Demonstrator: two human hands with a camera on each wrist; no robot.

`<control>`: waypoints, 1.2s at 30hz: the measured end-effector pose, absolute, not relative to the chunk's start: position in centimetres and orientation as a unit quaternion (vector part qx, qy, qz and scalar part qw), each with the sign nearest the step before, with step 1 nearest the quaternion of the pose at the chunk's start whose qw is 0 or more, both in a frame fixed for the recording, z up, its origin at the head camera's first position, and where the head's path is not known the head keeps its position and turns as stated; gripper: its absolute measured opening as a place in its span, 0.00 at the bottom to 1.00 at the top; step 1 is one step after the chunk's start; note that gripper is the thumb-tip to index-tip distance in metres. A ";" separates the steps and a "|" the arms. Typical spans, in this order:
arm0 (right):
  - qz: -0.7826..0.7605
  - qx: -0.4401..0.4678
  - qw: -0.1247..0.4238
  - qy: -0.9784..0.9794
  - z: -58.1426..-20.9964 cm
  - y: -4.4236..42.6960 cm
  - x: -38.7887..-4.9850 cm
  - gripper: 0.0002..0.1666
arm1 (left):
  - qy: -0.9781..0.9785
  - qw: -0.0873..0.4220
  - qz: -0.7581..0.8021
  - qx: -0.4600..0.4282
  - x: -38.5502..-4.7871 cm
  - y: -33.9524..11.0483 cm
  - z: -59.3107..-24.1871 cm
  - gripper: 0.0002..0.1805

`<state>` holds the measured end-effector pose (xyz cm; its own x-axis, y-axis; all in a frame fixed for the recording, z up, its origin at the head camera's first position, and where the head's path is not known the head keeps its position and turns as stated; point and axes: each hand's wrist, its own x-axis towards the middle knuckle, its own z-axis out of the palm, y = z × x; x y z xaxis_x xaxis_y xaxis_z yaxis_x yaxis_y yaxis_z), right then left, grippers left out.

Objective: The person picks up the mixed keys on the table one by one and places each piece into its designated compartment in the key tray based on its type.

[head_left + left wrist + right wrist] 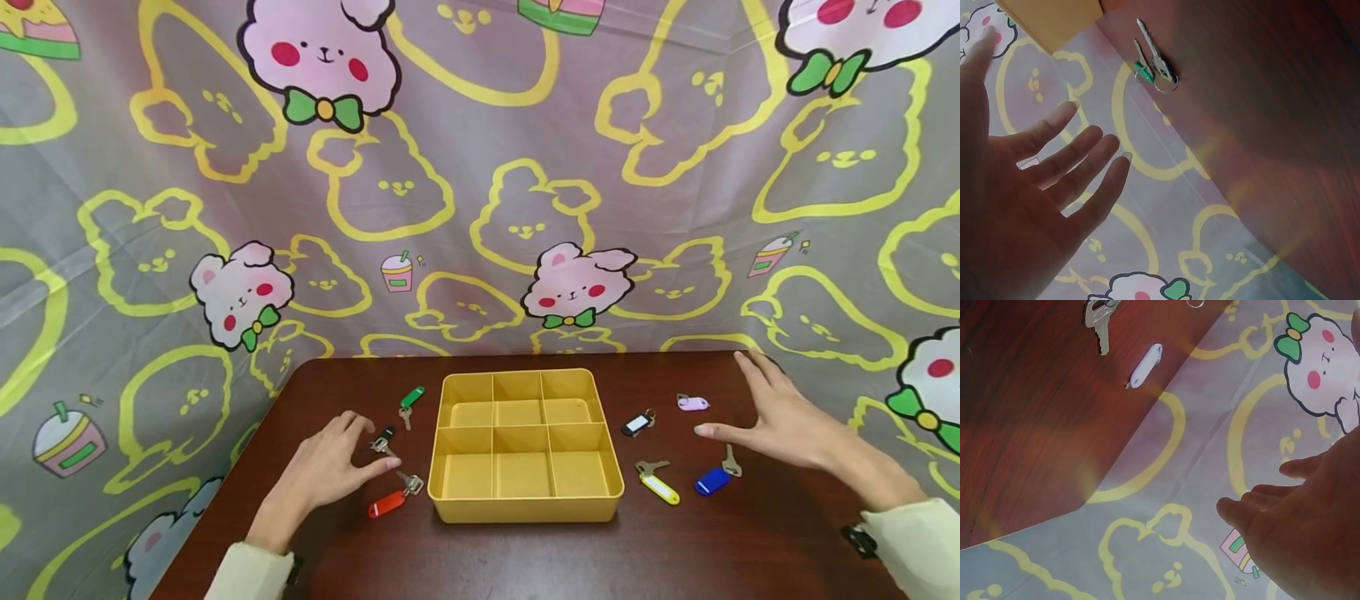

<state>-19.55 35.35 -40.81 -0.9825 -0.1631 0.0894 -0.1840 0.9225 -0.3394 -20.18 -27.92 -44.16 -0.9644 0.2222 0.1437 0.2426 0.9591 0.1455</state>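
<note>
My left hand [324,462] hovers at the left of the table with fingers spread and nothing held. Nearest to it lie a key with a black tag [386,435] and a key with a red tag [387,504]; a green-tagged key [412,397] lies farther back. On the other side my right hand [787,421] is held out, thumb apart from the fingers, also holding nothing. Near it are a lilac tag [693,403], a blue-tagged key [712,481], a yellow-tagged key [660,489] and a black tag with a white label [637,423]. Between the hands stands a yellow compartment tray [525,510].
The tray's several compartments hold nothing visible. The dark wooden table [480,558] ends at the back against a grey curtain [465,167] with cartoon prints, which also hangs along the left and right sides.
</note>
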 end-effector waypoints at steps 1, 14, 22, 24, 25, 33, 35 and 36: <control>0.176 0.089 0.027 -0.980 -40.8 35.3 -19.5 0.82 | -0.987 0.062 -0.084 -0.121 -20.1 -27.9 -44.2 0.42; 0.185 0.098 0.004 -0.978 -40.7 34.3 -19.5 0.81 | -0.981 0.031 -0.118 -0.153 -19.9 -27.7 -45.1 0.27; 0.193 0.096 -0.008 -0.976 -40.9 33.6 -19.1 0.81 | -0.975 0.018 -0.132 -0.179 -19.4 -26.9 -46.0 0.26; 0.188 0.094 -0.013 -0.977 -41.0 33.4 -19.0 0.81 | -0.975 0.015 -0.130 -0.181 -19.3 -26.6 -46.2 0.27; 0.186 0.093 -0.014 -0.978 -41.0 33.3 -19.0 0.81 | -0.975 0.015 -0.127 -0.184 -19.2 -26.5 -46.3 0.27; 0.174 0.100 -0.007 -0.980 -41.0 32.4 -18.6 0.80 | -0.972 0.019 -0.114 -0.204 -18.9 -25.6 -47.0 0.28; 0.172 0.102 -0.002 -0.980 -41.0 32.1 -18.6 0.80 | -0.972 0.023 -0.106 -0.210 -18.8 -25.5 -47.3 0.28; 0.172 0.103 0.001 -0.980 -41.0 32.0 -18.5 0.80 | -0.971 0.024 -0.103 -0.214 -18.8 -25.4 -47.4 0.27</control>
